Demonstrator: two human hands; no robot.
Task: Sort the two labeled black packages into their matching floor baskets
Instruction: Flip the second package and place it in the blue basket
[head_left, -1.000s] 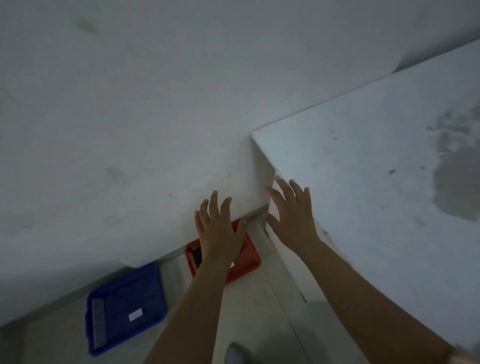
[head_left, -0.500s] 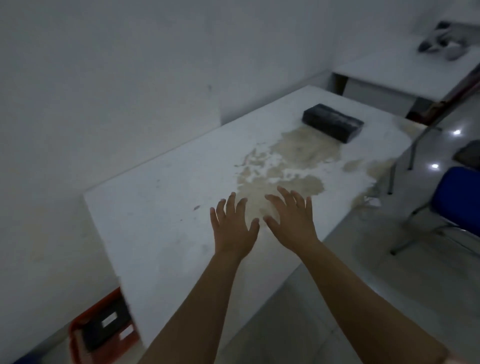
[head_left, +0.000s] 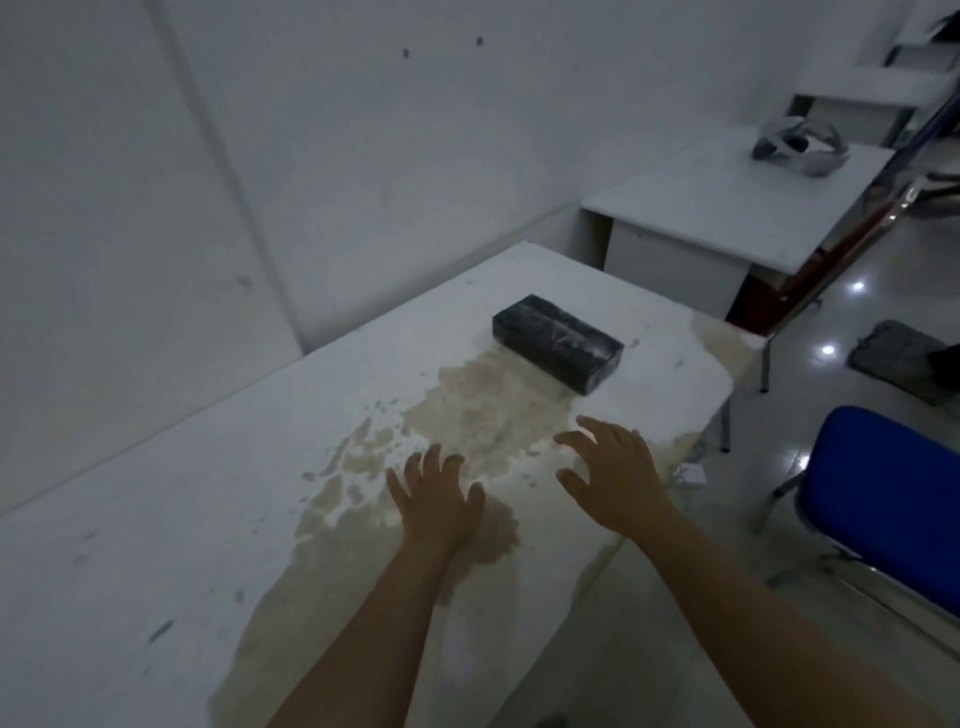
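Observation:
One black wrapped package (head_left: 558, 343) lies flat on the far part of the white table (head_left: 156, 545), beside a worn tan patch. My left hand (head_left: 436, 499) hovers over the table's middle, fingers spread, holding nothing. My right hand (head_left: 615, 475) is stretched out to the right of it, fingers apart and empty, a short way in front of the package and not touching it. No floor basket is in view, and no second package shows.
A blue chair (head_left: 883, 499) stands at the right, close to the table's edge. A second white desk (head_left: 727, 208) behind carries a white headset (head_left: 800, 145). A wall runs along the table's left side. A grey mat (head_left: 893, 358) lies on the floor.
The view has swung from the floor baskets up and right onto the table. The package now sits nearer my hands, and my hands have spread further apart.

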